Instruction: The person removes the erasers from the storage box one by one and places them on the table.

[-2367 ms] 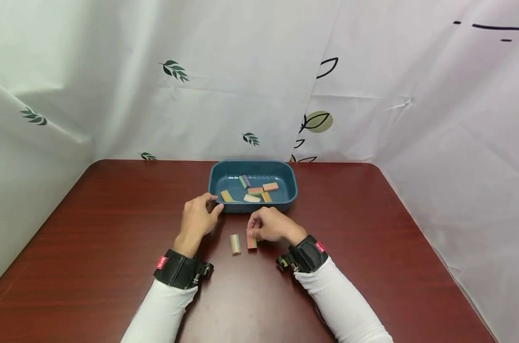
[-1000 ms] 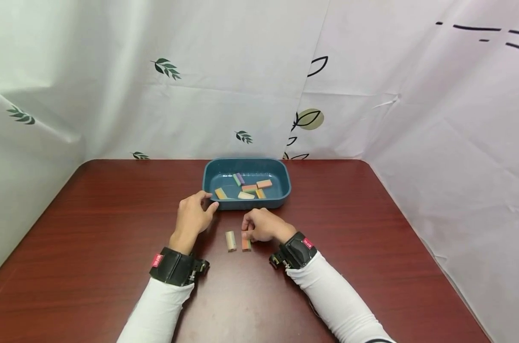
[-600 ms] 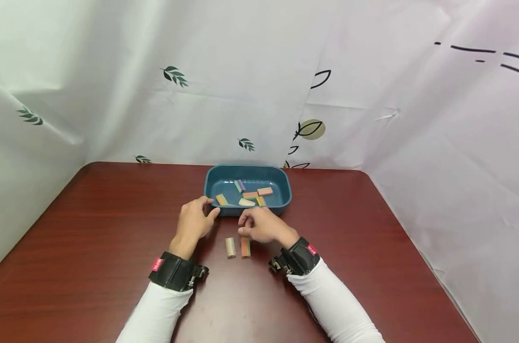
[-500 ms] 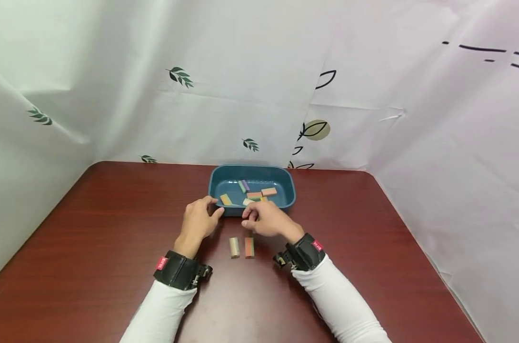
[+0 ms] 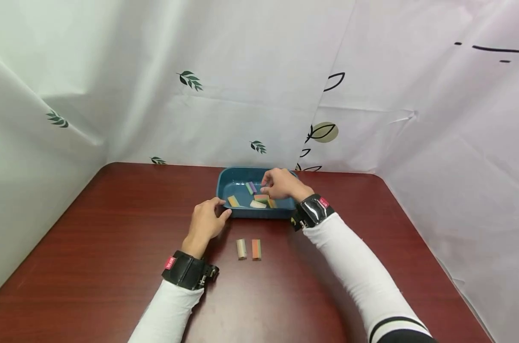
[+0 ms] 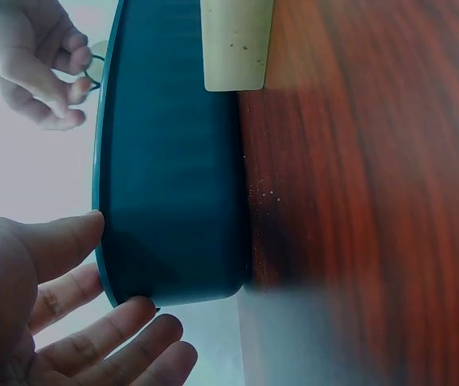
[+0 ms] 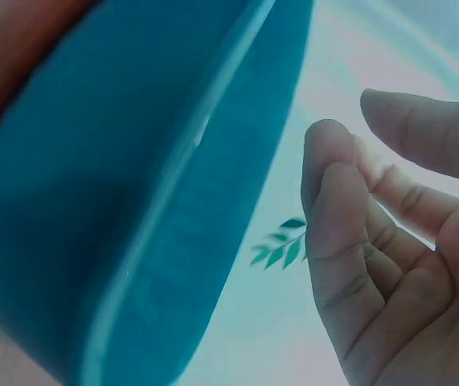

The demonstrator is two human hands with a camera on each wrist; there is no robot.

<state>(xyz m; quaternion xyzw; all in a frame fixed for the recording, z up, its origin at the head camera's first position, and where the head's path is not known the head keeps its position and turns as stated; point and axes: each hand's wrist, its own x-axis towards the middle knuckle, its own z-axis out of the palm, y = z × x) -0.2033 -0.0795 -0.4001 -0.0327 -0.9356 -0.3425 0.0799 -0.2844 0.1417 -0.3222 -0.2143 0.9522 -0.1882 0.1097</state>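
Observation:
My left hand [image 5: 207, 221] touches the front left corner of a blue rectangular dish [image 5: 259, 213], thumb at the near rim and fingers loosely spread along the side. In the left wrist view those fingers [image 6: 108, 330] look fairly straight. Over the dish's right half is my right hand [image 5: 281, 183]; the right wrist view shows its fingers [image 7: 338, 217] bent, with a gap to the thumb. Nothing shows between them. Below the dish, a cream striped block [image 5: 241, 249] and an orange-and-green striped block [image 5: 256, 249] lie side by side on the table.
Inside the dish lie several small striped blocks, among them a purple-and-green block [image 5: 251, 188], a yellow block [image 5: 233, 201] and a cream block [image 5: 257, 204]. A white curtain [image 5: 225, 95] hangs behind the dark red table [image 5: 148, 228].
My right hand has let go of the orange-and-green block beside the cream one and moved up and away, over the dish. It now covers the pink block there. The left hand stays at the corner.

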